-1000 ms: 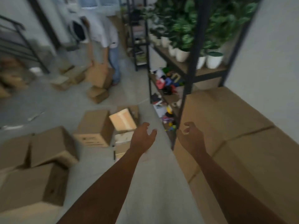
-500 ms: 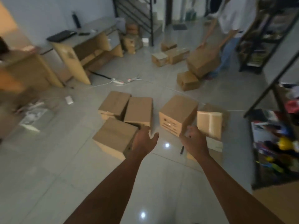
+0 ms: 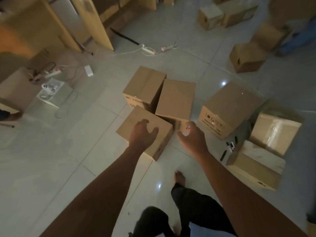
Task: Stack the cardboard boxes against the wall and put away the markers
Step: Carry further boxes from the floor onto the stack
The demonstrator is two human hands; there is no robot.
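The left hand reaches out over the nearest cardboard box, its fingers spread and loosely bent, holding nothing; whether it touches the box top cannot be told. The right hand is at 3 o'clock of it, just beside that box's right edge, fingers apart and slightly curled, also holding nothing.

In the head view the nearest box lies on the tiled floor at the centre. At 12 o'clock of it two more closed boxes stand side by side and touching: the left box, with print on its near face, and the right box. At 3 o'clock sits a printed box, and beyond it, further toward 3 o'clock, a taped box and a pale box nearer the bottom edge. Between the printed box and the pale box several dark markers lie on the floor. More boxes stand well apart at 1 and 2 o'clock, among them a far box. At 10 o'clock are white power strips with cables and a wooden table. The person's bare foot and dark trousers show at 6 o'clock
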